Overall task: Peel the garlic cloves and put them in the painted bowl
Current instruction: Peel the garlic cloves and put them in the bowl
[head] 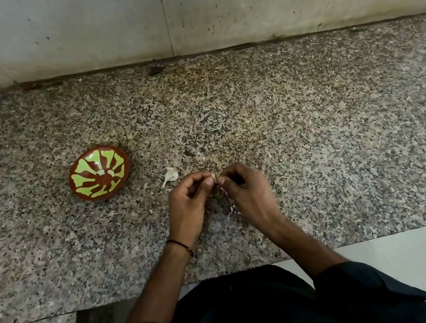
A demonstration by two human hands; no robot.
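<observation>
Over the granite counter (pixel 311 116), left hand (pixel 186 208) and right hand (pixel 251 194) pinch one small garlic clove (pixel 213 175); a hard tug could flick it away from the painted bowl (pixel 84 188), centre left.

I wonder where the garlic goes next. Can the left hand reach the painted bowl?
Probably yes. The painted bowl sits on the counter left of the left hand, with only a small garlic piece lying between them. Right now that hand pinches a clove.
</observation>
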